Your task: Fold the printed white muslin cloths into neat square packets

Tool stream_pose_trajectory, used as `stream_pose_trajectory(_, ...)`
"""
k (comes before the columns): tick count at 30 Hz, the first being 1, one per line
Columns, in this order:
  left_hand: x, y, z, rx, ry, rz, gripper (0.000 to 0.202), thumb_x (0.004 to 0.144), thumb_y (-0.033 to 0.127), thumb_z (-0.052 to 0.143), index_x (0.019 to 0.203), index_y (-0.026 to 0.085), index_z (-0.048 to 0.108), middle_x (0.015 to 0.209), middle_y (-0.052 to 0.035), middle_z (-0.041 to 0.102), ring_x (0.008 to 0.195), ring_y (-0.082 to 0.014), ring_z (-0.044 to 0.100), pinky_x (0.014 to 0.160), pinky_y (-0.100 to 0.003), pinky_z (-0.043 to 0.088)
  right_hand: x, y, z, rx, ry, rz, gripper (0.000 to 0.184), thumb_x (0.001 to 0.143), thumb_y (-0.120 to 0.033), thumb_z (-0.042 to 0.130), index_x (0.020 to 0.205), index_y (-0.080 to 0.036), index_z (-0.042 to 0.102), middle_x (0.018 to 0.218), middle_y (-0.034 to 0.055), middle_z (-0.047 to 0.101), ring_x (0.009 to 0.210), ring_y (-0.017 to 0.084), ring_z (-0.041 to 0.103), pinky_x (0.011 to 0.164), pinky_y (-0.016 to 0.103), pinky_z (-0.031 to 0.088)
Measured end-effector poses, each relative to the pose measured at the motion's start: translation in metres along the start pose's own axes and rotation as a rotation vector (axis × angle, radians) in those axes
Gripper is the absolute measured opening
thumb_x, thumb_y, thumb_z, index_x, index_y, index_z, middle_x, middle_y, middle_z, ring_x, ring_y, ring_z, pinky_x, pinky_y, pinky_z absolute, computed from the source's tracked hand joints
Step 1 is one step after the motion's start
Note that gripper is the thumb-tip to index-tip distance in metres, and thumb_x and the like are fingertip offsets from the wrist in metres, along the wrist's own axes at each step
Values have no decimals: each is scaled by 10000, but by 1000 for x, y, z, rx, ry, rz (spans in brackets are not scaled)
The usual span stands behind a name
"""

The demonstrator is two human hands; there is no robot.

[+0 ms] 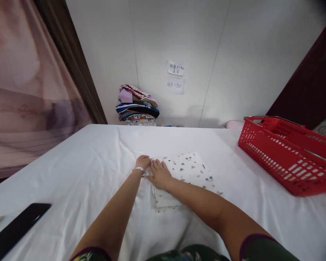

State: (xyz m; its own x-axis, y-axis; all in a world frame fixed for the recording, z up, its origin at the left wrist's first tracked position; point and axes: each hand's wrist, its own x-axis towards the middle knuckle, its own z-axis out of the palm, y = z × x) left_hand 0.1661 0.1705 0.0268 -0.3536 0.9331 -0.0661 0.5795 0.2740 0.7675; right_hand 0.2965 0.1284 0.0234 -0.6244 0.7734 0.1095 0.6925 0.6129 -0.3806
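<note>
A folded white cloth with small dark prints lies on the white-covered table in front of me. My right hand lies flat on the cloth's left part, fingers stretched out and pressing down. My left hand is curled at the cloth's far left corner, fingers closed on its edge, a bracelet on the wrist. The two hands touch each other.
A red plastic basket stands at the right of the table. A stack of folded clothes sits at the back against the white wall, under two paper notes. A black phone lies at the near left. A pink curtain hangs at left.
</note>
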Motion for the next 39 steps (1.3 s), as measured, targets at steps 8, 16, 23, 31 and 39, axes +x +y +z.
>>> stream_pose_trajectory(8, -44, -4, 24, 212, -197, 379, 355, 788, 337, 488, 1129, 266, 558, 1362, -22, 396, 1297, -212, 260, 1059, -413, 190, -65, -57, -2, -57, -157, -294, 378, 805, -428, 464, 1059, -181, 594, 1129, 115, 595, 1143, 280, 429, 985, 486, 244)
stream_pose_trajectory(16, -45, -12, 30, 303, -118, 426, 411, 842, 343, 419, 1241, 252, 454, 1415, -33, 303, 1312, -214, 222, 1058, -400, 209, -154, -14, -57, 401, 12, -372, 304, 862, -330, 405, 1085, -226, 583, 1174, 33, 575, 1119, 144, 474, 971, 321, 339)
stream_pose_trajectory(23, -103, -18, 6, 39, 105, 304, 343, 798, 295, 491, 1120, 181, 516, 1148, -73, 534, 940, -161, 564, 767, -255, 463, -190, 128, -92, 384, 404, 661, 377, 747, -335, 496, 1076, -184, 600, 1089, 75, 611, 969, 197, 565, 880, 352, 420)
stream_pose_trajectory(31, -179, -21, -3, 4, 22, 123, 364, 723, 466, 567, 979, 209, 536, 942, -14, 602, 702, -117, 574, 608, -225, 440, -203, 139, -75, 544, 347, 824, 574, 710, -484, 532, 1199, -184, 516, 924, 71, 636, 768, 190, 598, 603, 264, 477)
stream_pose_trajectory(39, -177, -14, 8, 89, -48, 85, 290, 720, 299, 568, 987, 200, 510, 916, -15, 591, 754, -135, 578, 649, -239, 439, -201, 144, -74, 447, 285, 757, 582, 715, -461, 546, 1234, -206, 479, 1139, 85, 577, 947, 235, 565, 764, 325, 461)
